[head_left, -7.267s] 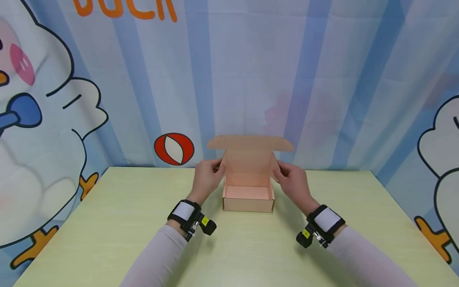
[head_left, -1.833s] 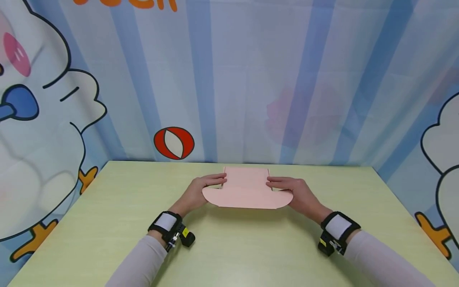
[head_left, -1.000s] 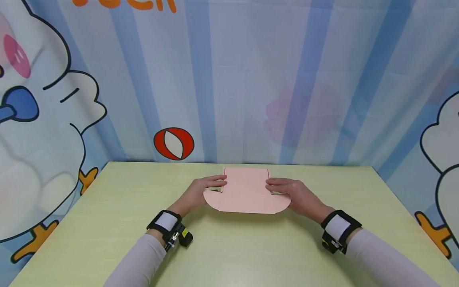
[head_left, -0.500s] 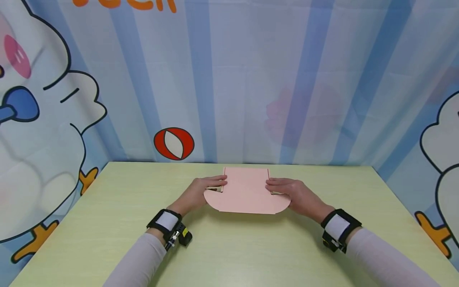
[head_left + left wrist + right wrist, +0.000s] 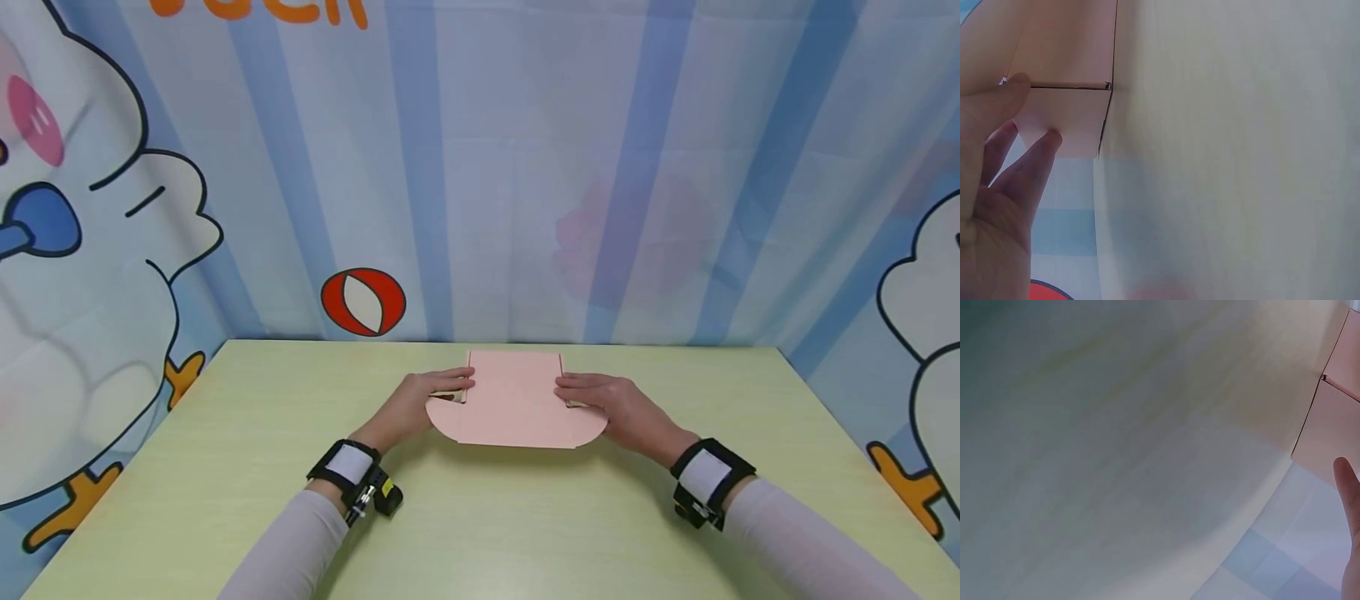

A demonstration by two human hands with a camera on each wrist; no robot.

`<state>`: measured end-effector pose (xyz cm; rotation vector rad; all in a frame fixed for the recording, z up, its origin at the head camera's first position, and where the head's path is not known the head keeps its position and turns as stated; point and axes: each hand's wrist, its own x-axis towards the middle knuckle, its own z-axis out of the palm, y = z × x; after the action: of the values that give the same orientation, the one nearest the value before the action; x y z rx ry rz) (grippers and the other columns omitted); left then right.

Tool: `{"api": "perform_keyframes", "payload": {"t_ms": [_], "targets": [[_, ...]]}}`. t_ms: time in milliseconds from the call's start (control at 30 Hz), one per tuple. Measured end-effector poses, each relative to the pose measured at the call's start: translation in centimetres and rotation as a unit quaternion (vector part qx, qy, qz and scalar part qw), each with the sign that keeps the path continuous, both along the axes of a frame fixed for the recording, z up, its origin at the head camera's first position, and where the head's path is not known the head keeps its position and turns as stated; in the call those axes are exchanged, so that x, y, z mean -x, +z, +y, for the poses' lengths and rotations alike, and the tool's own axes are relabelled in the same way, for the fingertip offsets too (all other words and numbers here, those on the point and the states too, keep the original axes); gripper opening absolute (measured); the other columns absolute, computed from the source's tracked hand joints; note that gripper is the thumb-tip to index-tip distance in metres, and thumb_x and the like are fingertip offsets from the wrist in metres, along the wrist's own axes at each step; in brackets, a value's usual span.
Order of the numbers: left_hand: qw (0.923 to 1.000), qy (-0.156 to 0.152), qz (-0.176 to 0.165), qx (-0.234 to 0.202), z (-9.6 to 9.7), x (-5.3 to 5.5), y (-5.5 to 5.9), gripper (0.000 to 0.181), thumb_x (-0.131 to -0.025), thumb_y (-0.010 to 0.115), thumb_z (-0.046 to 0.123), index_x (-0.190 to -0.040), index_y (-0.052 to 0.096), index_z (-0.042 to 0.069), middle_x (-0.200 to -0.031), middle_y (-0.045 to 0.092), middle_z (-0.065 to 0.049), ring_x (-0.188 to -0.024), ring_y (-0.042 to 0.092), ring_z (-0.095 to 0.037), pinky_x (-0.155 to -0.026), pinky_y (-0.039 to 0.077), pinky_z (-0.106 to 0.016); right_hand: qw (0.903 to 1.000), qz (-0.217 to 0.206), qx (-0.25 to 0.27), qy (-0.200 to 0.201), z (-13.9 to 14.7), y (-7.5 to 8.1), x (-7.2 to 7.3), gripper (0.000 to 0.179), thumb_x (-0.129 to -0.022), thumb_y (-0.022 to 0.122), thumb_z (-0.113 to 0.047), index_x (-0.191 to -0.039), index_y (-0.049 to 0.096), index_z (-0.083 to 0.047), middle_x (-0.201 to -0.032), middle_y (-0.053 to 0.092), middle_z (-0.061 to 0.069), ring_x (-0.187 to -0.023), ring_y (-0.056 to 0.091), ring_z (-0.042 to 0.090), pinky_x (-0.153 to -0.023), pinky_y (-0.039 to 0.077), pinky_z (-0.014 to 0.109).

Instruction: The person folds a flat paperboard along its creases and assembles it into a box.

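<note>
A small pink-brown cardboard box sits at mid-table with its lid folded down toward me. The lid's front flap juts forward, its rounded ears spread past both sides. My left hand holds the box's left side, fingertips along the lid edge. In the left wrist view, its thumb is at the box's front corner and a fingertip touches the side wall. My right hand holds the opposite side in mirrored fashion; one finger lies against the side wall. The right thumb is hidden under the flap.
The pale yellow table reaches back to a striped blue cloth backdrop with cartoon prints. A printed red-and-white ball shows on the cloth behind the left hand. Dark straps with small cameras sit on both wrists.
At first the lid stood raised with my hands at its side flaps. Since then it has come down toward me, and its front flap has lowered slightly. The last half second shows almost no movement.
</note>
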<state>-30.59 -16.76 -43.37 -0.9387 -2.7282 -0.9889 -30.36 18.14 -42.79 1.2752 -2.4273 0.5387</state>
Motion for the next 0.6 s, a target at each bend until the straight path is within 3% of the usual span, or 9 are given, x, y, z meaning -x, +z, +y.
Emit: {"api": "perform_keyframes", "payload": {"t_ms": [600], "targets": [[0.9999,-0.002,0.005,-0.010,0.14,-0.01,-0.06,0.050,-0.086,0.075,0.010,-0.134,0.062,0.009,-0.145,0.056,-0.004,-0.138,0.050,-0.028,-0.108,0.047,-0.042,0.9999,0.009,0.006,-0.007,-0.04,-0.13,0.13,0.051,-0.076,0.081,-0.003,-0.125,0.069,-0.006,-0.131,0.067,0.011,-0.122,0.063,0.031,-0.094,0.055,0.045]]}}
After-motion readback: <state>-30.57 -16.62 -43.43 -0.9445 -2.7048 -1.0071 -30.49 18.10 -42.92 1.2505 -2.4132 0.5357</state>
